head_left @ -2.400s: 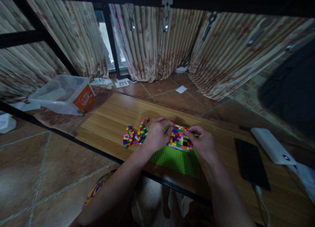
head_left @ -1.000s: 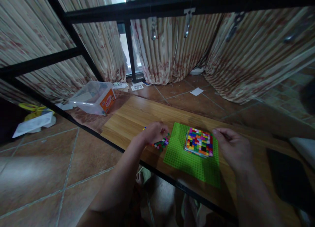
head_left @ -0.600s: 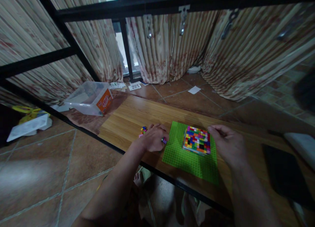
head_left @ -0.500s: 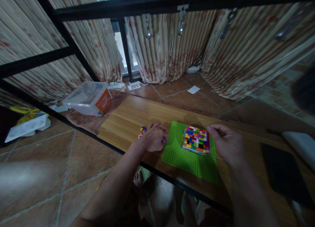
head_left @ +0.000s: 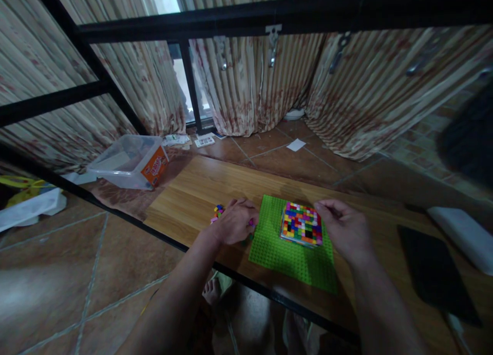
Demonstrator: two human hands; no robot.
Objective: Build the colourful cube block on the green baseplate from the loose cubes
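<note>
The left hand (head_left: 234, 222) rests curled on the loose bricks (head_left: 217, 211) on the tabletop (head_left: 192, 190), just left of the green baseplate (head_left: 292, 257); whether it grips any cannot be told. The right hand (head_left: 344, 230), fingers loosely curled and holding nothing visible, hovers just right of the multicoloured brick block (head_left: 301, 224) on the baseplate's far part. Far left, the clear tub (head_left: 115, 160) carries an orange label (head_left: 154, 166), its print unreadable.

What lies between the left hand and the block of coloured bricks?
In the head view, only a bare strip of the green baseplate separates the left hand from the brick block; nothing stands on it.
</note>
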